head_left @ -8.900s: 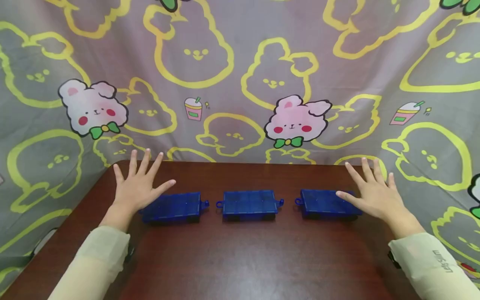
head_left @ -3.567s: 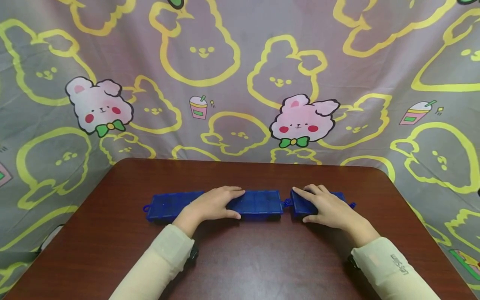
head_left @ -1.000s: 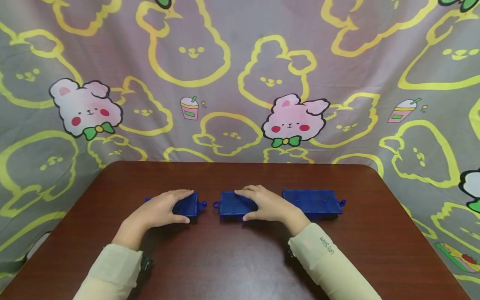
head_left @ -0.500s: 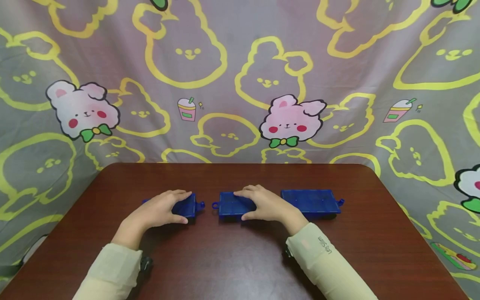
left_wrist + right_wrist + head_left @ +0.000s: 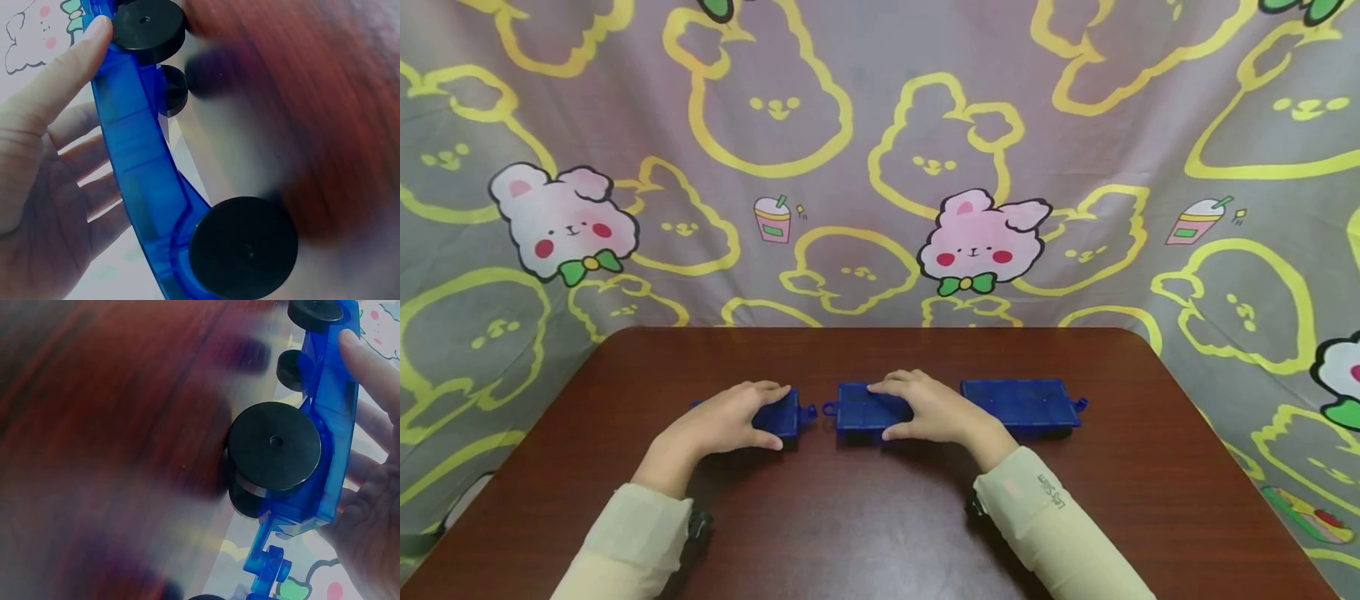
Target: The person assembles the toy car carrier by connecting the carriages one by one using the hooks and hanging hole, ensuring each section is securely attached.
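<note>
Three blue translucent toy wagons with black wheels stand in a row on the table. My left hand (image 5: 718, 423) grips the left wagon (image 5: 781, 413) from behind its left end, thumb on the near side and fingers on the far side. My right hand (image 5: 938, 410) holds the middle wagon (image 5: 861, 408) the same way. A small gap parts the left wagon's hook (image 5: 808, 413) from the middle wagon's ring (image 5: 829, 409). The right wagon (image 5: 1022, 402) stands untouched. Its link to the middle wagon is hidden in the head view, but a joined coupling (image 5: 269, 565) shows in the right wrist view.
The brown wooden table (image 5: 850, 517) has rounded far corners. A grey curtain (image 5: 880, 150) with cartoon rabbits hangs close behind it and along both sides.
The wagons first stood apart under spread hands; then the hands were on them, with middle and right linked. Since half a second ago, my left hand has slid the left wagon slightly right.
</note>
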Demonstrator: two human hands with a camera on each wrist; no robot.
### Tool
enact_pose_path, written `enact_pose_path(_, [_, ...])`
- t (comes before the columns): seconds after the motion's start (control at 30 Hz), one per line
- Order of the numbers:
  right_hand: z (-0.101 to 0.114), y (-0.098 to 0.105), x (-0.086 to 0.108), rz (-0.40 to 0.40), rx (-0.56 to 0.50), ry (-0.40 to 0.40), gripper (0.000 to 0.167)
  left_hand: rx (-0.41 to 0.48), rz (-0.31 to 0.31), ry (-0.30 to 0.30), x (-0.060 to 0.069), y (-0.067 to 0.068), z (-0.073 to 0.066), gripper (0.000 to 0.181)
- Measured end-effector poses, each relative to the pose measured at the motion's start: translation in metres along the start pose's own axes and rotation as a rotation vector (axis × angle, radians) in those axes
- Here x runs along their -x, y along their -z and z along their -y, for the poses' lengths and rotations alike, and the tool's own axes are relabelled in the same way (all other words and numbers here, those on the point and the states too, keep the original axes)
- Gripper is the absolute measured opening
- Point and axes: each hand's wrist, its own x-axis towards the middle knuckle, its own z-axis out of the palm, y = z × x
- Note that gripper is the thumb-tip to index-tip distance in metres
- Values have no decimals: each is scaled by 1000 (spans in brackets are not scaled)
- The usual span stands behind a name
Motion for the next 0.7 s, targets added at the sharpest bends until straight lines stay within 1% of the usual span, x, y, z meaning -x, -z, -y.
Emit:
enact_pose_path(0.23, [-2,0,1,-10,-8,8,65,-15,-3,-29,-4,0,-5,82])
enact_pose_path(0.7, [-2,-1,1,-6,-28,22,64,-6,8,-46,-10,-1,-12,82])
